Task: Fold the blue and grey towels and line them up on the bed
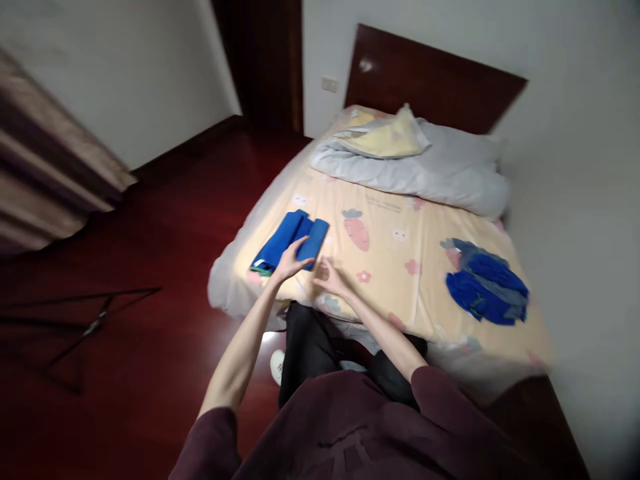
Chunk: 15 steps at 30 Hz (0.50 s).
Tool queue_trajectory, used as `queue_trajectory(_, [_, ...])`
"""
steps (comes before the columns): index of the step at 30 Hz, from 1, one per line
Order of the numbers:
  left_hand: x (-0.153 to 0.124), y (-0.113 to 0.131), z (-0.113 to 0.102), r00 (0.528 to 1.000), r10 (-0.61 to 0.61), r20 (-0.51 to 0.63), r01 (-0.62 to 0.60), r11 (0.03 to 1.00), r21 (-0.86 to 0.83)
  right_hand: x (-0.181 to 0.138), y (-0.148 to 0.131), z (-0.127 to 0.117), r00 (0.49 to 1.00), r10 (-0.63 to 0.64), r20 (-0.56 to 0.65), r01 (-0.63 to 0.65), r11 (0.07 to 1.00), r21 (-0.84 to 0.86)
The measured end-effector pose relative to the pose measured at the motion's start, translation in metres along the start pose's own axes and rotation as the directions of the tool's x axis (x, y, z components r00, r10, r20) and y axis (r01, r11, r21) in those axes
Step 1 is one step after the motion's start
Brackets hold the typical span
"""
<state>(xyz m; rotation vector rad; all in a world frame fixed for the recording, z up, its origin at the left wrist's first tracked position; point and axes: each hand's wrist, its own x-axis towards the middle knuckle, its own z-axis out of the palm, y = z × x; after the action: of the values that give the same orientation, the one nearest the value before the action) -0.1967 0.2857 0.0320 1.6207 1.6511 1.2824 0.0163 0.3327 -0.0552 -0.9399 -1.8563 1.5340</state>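
Note:
Two folded blue cloths lie side by side on the near left part of the bed. The left one [281,243] is larger and shows a bit of green at its near corner. The narrower folded blue cloth [317,236] is beside it. My left hand [289,263] is over the near end of the narrower cloth, thumb and fingers apart; whether it touches the fabric is hard to tell. My right hand [330,279] hovers just right of that cloth's near corner, its fingers curved and apart, slightly blurred, holding nothing visible.
A crumpled blue and grey cloth pile [487,283] lies on the right of the bed [385,267]. A grey quilt [400,170] with a yellow cloth [393,137] is by the headboard [430,77]. A thin black stand [95,323] is on the floor at left, below a curtain [45,160].

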Motion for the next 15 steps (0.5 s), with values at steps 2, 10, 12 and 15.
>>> queue_trajectory(2, [-0.017, -0.009, 0.014, 0.986, -0.033, 0.164, 0.037, 0.999, -0.019, -0.033, 0.015, -0.018, 0.997, 0.077, 0.027, -0.079, 0.993, 0.086])
queue_trajectory(10, [-0.206, -0.04, 0.121, 0.895, -0.23, 0.382, 0.202, 0.973, 0.111, -0.189, 0.068, -0.142, 0.77, 0.447, -0.456, -0.321, 0.888, 0.33])
queue_trajectory(12, [-0.24, -0.039, 0.133, 0.91, -0.277, 0.308, 0.241, 0.959, 0.15, -0.22, 0.074, -0.175, 0.656, 0.512, -0.555, -0.333, 0.856, 0.395])
queue_trajectory(15, [-0.253, -0.034, 0.135, 0.892, -0.419, 0.17, 0.399, 0.906, 0.141, -0.248, 0.076, -0.225, 0.567, 0.498, -0.656, -0.295, 0.866, 0.403])
